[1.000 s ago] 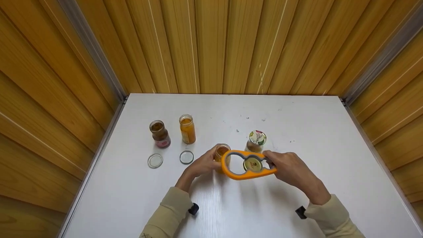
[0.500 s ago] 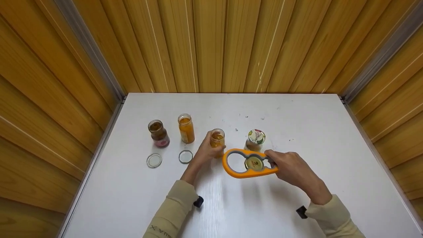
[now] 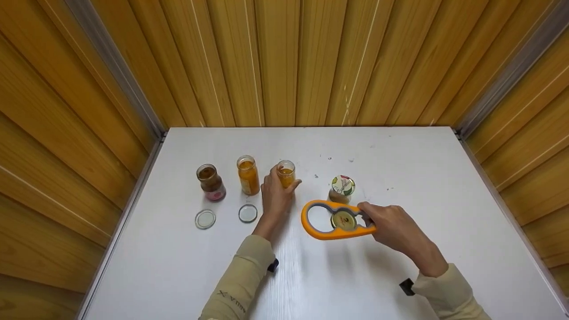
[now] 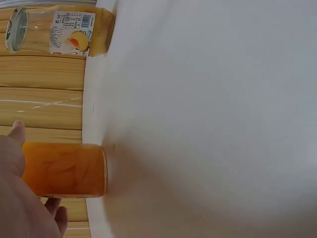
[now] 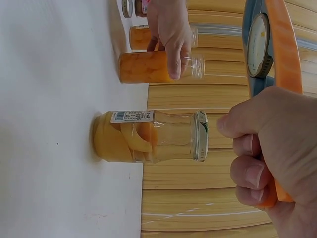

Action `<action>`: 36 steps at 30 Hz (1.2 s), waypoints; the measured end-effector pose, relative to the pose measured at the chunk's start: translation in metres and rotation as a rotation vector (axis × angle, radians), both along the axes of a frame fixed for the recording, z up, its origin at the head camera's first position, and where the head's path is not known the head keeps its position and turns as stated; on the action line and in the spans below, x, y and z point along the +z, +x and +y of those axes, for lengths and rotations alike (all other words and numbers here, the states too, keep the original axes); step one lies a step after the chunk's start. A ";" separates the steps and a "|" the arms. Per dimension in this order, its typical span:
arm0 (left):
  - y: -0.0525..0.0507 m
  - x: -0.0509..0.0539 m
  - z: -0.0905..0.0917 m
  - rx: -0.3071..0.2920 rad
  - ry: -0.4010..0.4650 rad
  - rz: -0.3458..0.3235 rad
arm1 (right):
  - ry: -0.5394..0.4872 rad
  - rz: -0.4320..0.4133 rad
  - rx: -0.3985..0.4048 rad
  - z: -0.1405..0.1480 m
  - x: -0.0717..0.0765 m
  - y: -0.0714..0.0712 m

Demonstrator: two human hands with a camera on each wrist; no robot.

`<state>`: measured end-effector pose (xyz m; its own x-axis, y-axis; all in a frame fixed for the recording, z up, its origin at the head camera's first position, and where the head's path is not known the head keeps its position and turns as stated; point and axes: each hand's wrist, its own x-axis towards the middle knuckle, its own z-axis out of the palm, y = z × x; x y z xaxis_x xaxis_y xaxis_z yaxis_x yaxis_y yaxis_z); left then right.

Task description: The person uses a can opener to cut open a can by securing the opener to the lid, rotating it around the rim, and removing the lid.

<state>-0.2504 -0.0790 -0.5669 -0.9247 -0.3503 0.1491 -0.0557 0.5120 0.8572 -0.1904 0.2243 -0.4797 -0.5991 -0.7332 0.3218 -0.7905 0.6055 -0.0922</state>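
Note:
My left hand has its fingers and thumb around an open glass jar of orange fruit. In the left wrist view this jar stands upright with its base on the table. My right hand grips the handle end of an orange and grey jar opener, held above the table. A gold jar lid sits in the opener's smaller opening; its underside shows in the right wrist view. Behind the opener stands a capped jar of yellow fruit with a patterned lid.
To the left stand an open jar of orange fruit and an open brown jar with a pink label. Two loose lids lie before them, one lid and another. Wood-look walls enclose the white table.
My left hand has carried the open jar away from the opener, back and left, to a spot right of the other orange jar. My right hand with opener and lid has hardly moved.

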 end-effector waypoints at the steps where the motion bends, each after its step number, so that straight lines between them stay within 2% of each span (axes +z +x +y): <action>1: -0.001 0.001 0.001 0.014 -0.005 0.004 | -0.002 -0.002 0.001 0.000 0.000 0.000; 6: -0.008 0.001 0.004 0.065 0.048 0.009 | -0.009 -0.014 0.000 -0.001 0.000 0.001; 13: -0.020 -0.001 0.010 0.153 0.054 0.034 | -0.010 -0.037 -0.006 -0.001 0.000 0.001; 17: -0.026 -0.001 0.013 0.181 0.060 0.039 | -0.016 -0.015 -0.001 -0.001 0.000 0.001; 27: -0.036 0.004 0.020 0.219 0.053 0.006 | -0.008 -0.020 -0.009 0.000 0.001 0.000; 36: -0.037 0.001 0.017 0.211 0.048 0.023 | -0.010 -0.026 -0.009 -0.001 0.003 -0.001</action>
<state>-0.2876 -0.0622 -0.5656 -0.8266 -0.5430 0.1475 -0.1379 0.4496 0.8825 -0.1913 0.2236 -0.4768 -0.6144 -0.7242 0.3133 -0.7820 0.6118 -0.1192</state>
